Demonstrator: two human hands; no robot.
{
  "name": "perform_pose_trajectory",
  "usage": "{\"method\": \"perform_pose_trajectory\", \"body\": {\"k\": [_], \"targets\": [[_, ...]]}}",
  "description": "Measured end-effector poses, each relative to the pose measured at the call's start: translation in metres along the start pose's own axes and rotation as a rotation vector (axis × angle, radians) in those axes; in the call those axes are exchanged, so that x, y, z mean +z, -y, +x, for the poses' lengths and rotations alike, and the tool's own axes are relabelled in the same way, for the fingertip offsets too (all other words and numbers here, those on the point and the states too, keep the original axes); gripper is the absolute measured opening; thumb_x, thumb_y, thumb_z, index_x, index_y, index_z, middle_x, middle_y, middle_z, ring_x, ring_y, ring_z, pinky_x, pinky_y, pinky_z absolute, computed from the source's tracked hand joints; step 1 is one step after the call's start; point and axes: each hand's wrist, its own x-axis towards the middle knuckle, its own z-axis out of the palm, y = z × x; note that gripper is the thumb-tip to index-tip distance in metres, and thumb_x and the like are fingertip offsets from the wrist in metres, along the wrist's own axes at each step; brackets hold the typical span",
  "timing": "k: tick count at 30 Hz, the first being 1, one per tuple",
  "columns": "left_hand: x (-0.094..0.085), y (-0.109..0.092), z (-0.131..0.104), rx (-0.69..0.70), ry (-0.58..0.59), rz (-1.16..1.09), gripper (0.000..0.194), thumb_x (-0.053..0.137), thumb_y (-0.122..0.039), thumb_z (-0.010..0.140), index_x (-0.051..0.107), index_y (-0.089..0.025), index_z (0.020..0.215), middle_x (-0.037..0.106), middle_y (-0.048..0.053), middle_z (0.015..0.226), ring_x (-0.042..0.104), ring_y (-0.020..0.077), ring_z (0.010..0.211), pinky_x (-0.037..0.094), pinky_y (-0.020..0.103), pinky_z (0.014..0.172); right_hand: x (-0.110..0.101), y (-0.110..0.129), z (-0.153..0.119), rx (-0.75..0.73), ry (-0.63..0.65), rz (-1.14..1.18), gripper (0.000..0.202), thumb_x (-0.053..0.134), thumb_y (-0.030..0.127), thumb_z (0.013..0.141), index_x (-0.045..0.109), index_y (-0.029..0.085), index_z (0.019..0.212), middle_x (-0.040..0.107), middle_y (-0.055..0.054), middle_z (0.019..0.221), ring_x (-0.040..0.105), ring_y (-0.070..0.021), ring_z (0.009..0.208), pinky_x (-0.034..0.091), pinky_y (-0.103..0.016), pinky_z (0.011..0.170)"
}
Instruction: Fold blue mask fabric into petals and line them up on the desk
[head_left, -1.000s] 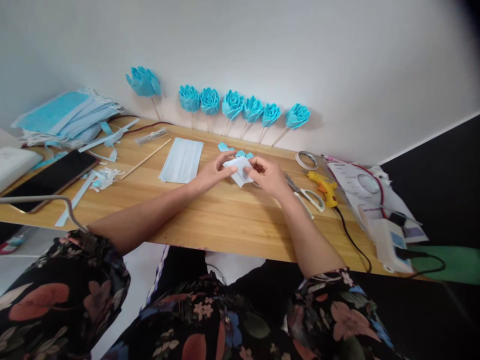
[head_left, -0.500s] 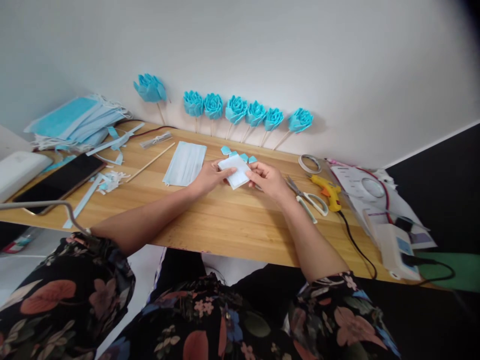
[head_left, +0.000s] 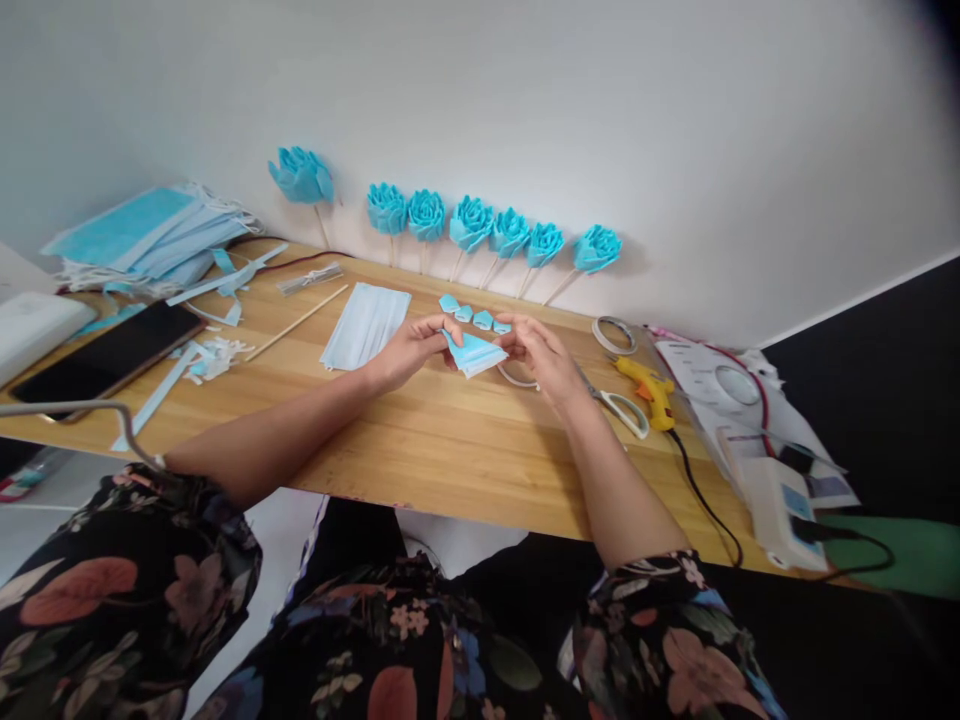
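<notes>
Between my hands, above the wooden table, is a piece of mask fabric (head_left: 474, 353) folded into a triangle, blue on top with pale layered edges. My left hand (head_left: 411, 352) pinches its left corner between thumb and fingers. The right corner is in the fingers of my right hand (head_left: 541, 352); the thumb there is partly hidden. Just beyond lie several small folded blue petals (head_left: 482, 320) in a row. A flat face mask without straps (head_left: 366, 325) lies left of my left hand. A roll of tape (head_left: 519, 375) shows partly below my right hand.
Several blue fabric roses (head_left: 472, 222) on sticks lean against the wall. At left are stacked masks (head_left: 142, 235), a phone (head_left: 109, 360), scraps (head_left: 214, 358) and a wooden stick (head_left: 296, 322). Scissors (head_left: 624, 412), a yellow glue gun (head_left: 651, 390), another tape roll (head_left: 615, 336) and a power strip (head_left: 776, 515) lie right.
The pale square of fabric has been folded over into a triangle with its blue side showing. My right hand has shifted slightly, uncovering more of the petals and partly covering the scissors.
</notes>
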Motion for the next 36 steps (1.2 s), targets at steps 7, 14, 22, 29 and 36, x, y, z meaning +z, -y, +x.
{"method": "perform_pose_trajectory", "body": {"k": [7, 14, 22, 29, 36], "targets": [[0.006, 0.005, -0.002, -0.002, 0.06, 0.057, 0.013, 0.072, -0.028, 0.083, 0.068, -0.016, 0.085, 0.068, -0.001, 0.071, 0.065, 0.0117, 0.065, 0.051, 0.025, 0.069, 0.017, 0.008, -0.006, 0.075, 0.135, -0.254, 0.049, 0.07, 0.068, 0.078, 0.071, 0.019, 0.077, 0.065, 0.0, 0.066, 0.058, -0.0139, 0.062, 0.048, -0.028, 0.063], [0.009, 0.011, 0.001, -0.161, -0.072, -0.034, 0.049, 0.068, -0.058, 0.087, 0.068, -0.017, 0.113, 0.07, 0.006, 0.088, 0.065, 0.0175, 0.077, 0.051, 0.03, 0.07, 0.023, 0.007, -0.008, -0.001, 0.006, -0.333, 0.035, 0.068, 0.056, 0.082, 0.069, 0.021, 0.079, 0.067, 0.001, 0.064, 0.057, -0.0133, 0.056, 0.045, -0.027, 0.058], [0.012, 0.013, -0.001, -0.151, -0.142, 0.04, 0.038, 0.082, -0.048, 0.076, 0.065, -0.015, 0.072, 0.064, 0.001, 0.067, 0.054, 0.0106, 0.061, 0.042, 0.025, 0.061, 0.027, 0.001, -0.008, 0.016, 0.03, -0.307, 0.042, 0.071, 0.063, 0.081, 0.069, 0.021, 0.078, 0.07, -0.001, 0.064, 0.06, -0.0143, 0.057, 0.047, -0.028, 0.058], [0.01, 0.013, 0.0, -0.199, -0.203, -0.109, 0.038, 0.078, -0.05, 0.082, 0.068, -0.015, 0.071, 0.069, 0.004, 0.071, 0.061, 0.0147, 0.066, 0.048, 0.028, 0.066, 0.022, -0.004, -0.004, 0.024, 0.057, -0.236, 0.042, 0.07, 0.063, 0.082, 0.071, 0.021, 0.081, 0.073, -0.002, 0.069, 0.062, -0.0127, 0.059, 0.049, -0.026, 0.062], [0.007, 0.013, 0.004, -0.293, -0.13, -0.22, 0.035, 0.074, -0.045, 0.087, 0.068, -0.014, 0.075, 0.071, 0.008, 0.076, 0.064, 0.0165, 0.067, 0.047, 0.031, 0.066, 0.015, -0.003, -0.003, 0.036, 0.074, -0.189, 0.063, 0.062, 0.082, 0.078, 0.07, 0.02, 0.077, 0.074, -0.005, 0.072, 0.065, -0.0166, 0.064, 0.053, -0.03, 0.064]]}}
